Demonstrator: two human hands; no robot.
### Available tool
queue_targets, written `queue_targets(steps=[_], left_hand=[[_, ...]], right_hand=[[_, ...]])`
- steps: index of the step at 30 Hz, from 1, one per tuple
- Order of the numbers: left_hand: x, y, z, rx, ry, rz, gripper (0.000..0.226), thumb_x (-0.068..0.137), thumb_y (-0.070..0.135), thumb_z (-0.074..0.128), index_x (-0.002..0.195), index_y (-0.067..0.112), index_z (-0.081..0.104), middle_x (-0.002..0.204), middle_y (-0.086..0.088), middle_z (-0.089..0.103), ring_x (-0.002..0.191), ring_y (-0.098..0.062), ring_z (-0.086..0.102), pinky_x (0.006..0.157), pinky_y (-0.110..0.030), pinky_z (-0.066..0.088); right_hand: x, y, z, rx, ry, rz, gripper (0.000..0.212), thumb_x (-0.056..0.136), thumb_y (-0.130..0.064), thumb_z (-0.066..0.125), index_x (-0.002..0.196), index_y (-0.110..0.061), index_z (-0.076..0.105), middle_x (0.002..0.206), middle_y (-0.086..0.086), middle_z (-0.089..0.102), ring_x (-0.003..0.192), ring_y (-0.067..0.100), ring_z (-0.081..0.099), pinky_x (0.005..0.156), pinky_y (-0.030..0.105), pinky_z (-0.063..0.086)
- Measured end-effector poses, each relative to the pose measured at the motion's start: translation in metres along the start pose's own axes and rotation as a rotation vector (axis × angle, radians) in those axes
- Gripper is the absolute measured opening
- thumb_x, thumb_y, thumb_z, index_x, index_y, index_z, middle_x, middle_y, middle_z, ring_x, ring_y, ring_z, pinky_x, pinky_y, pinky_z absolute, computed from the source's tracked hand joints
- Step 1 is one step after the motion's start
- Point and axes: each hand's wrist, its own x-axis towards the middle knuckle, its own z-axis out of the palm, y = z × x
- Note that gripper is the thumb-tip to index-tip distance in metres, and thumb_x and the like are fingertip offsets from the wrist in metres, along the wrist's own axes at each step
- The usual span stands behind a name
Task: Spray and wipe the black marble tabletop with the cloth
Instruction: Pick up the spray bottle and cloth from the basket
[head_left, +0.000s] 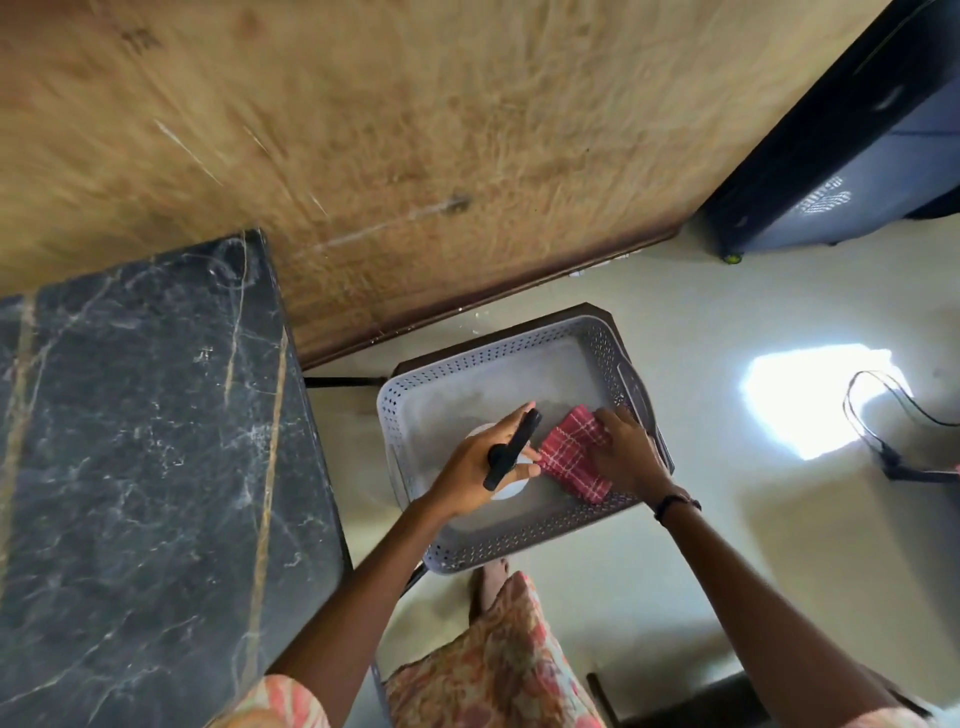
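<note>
Beside the black marble surface (145, 441), not yet sprayed, the spray bottle (506, 457) is gripped by the left hand (478, 467) and the red checked cloth (574, 452) is grasped under the right hand (623, 452) inside the grey basket (519, 540), seemingly to gather both tools.

a lived-in room of a home: pale floor (675, 322), worn brown wall (415, 130), a black marble tabletop (140, 441) beside it, a grey plastic basket (498, 551) on a low stool, a cable (883, 410) across the floor.
</note>
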Motion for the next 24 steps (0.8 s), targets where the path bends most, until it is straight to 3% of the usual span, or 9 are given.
queue_targets(steps=[3,7,10,12,14,16,18,20,24], left_hand=[[-0.011,0.02,-0.007,-0.111,0.046,-0.002,0.081,0.077,0.048,0.07,0.141,0.054,0.021,0.097,0.013,0.074,0.097,-0.002,0.067,0.103,-0.034,0.046],[-0.051,0.071,-0.029,-0.272,0.116,0.122,0.062,0.082,0.034,0.069,0.136,0.044,0.039,0.108,0.006,0.07,0.067,0.001,0.052,0.081,-0.02,0.05],[-0.098,0.11,-0.051,-0.291,0.223,0.207,0.051,0.085,0.026,0.067,0.133,0.027,0.048,0.113,0.002,0.064,0.085,0.001,0.06,0.089,-0.016,0.042],[-0.136,0.129,-0.065,-0.288,0.311,0.237,0.047,0.085,0.026,0.067,0.129,0.024,0.05,0.098,-0.001,0.064,0.074,-0.009,0.059,0.085,-0.026,0.044],[-0.177,0.14,-0.077,-0.27,0.409,0.235,0.048,0.084,0.031,0.069,0.128,0.024,0.051,0.073,0.002,0.053,0.061,-0.018,0.048,0.074,-0.033,0.044],[-0.219,0.142,-0.084,-0.23,0.523,0.22,0.051,0.081,0.037,0.07,0.128,0.027,0.053,0.083,0.002,0.056,0.072,-0.02,0.053,0.074,-0.022,0.047],[-0.269,0.135,-0.09,-0.178,0.581,0.195,0.047,0.08,0.042,0.069,0.123,0.028,0.056,0.096,0.014,0.067,0.074,-0.003,0.061,0.074,-0.009,0.044],[-0.315,0.12,-0.093,-0.146,0.59,0.112,0.041,0.08,0.041,0.069,0.117,0.027,0.059,0.099,0.019,0.069,0.083,0.004,0.064,0.073,-0.006,0.042],[-0.415,0.074,-0.103,-0.194,0.589,-0.057,0.032,0.077,0.034,0.075,0.106,0.027,0.063,0.093,0.011,0.071,0.088,-0.005,0.066,0.08,-0.024,0.051]], right_hand=[[-0.014,-0.015,-0.007,0.164,0.056,0.019,0.024,0.083,-0.002,0.062,0.106,-0.003,0.057,0.085,0.012,0.068,0.075,0.031,0.063,0.068,0.038,0.05],[-0.039,-0.055,-0.028,0.845,0.031,0.18,0.031,0.092,-0.008,0.058,0.121,-0.004,0.051,0.111,0.016,0.065,0.1,0.032,0.065,0.081,0.042,0.056],[-0.065,-0.094,-0.044,1.121,0.017,0.2,0.035,0.092,-0.016,0.057,0.127,-0.01,0.052,0.117,0.016,0.065,0.105,0.032,0.064,0.09,0.046,0.053],[-0.086,-0.123,-0.048,1.259,-0.014,0.16,0.031,0.091,-0.016,0.057,0.122,-0.013,0.056,0.114,0.016,0.066,0.102,0.031,0.063,0.089,0.044,0.053],[-0.111,-0.152,-0.045,1.35,-0.077,0.121,0.031,0.089,-0.017,0.058,0.12,-0.012,0.057,0.113,0.017,0.066,0.101,0.031,0.063,0.088,0.043,0.053],[-0.136,-0.178,-0.034,1.39,-0.157,0.098,0.036,0.087,-0.018,0.059,0.122,-0.012,0.056,0.116,0.017,0.067,0.105,0.032,0.064,0.086,0.042,0.055],[-0.166,-0.207,-0.013,1.39,-0.235,0.092,0.041,0.084,-0.022,0.063,0.124,-0.014,0.055,0.117,0.016,0.068,0.106,0.031,0.066,0.08,0.037,0.057],[-0.194,-0.233,0.016,1.371,-0.305,0.099,0.045,0.083,-0.027,0.064,0.126,-0.015,0.054,0.117,0.015,0.068,0.106,0.029,0.066,0.075,0.032,0.058],[-0.252,-0.291,0.096,1.354,-0.47,0.135,0.045,0.088,-0.028,0.057,0.129,-0.011,0.052,0.118,0.017,0.068,0.106,0.031,0.066,0.076,0.036,0.058]])
